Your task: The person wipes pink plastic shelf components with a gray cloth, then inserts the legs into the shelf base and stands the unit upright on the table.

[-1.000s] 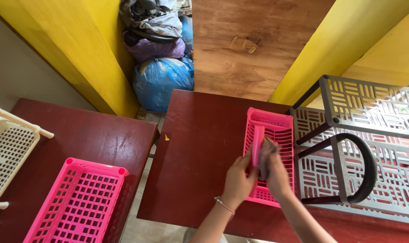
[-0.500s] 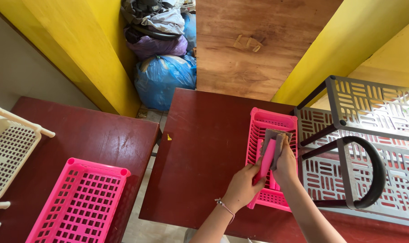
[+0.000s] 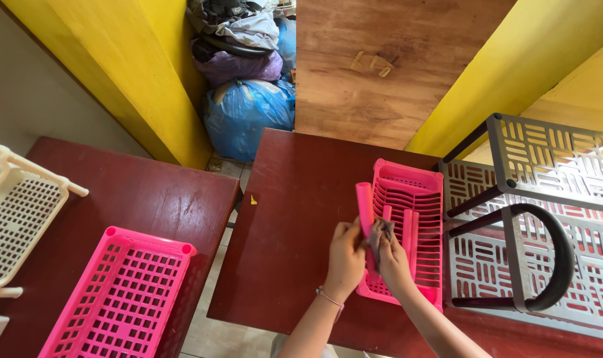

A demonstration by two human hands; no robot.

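Left hand (image 3: 346, 255) clenched on pink tube (image 3: 364, 207), right hand (image 3: 393, 258) grasping grey cloth (image 3: 377, 237) beside pink tray (image 3: 407, 232); best wiped full-length, steadily.

Cloth (image 3: 377, 240) mostly hidden by hands.

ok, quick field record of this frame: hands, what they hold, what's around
left hand: grips pink tube, upright
right hand: presses grey cloth against the tube
under hands: pink tray holding more pink tubes, on dark red table
right of tray: grey rack with black posts
left table: pink basket, cream basket
background: blue bag, yellow walls
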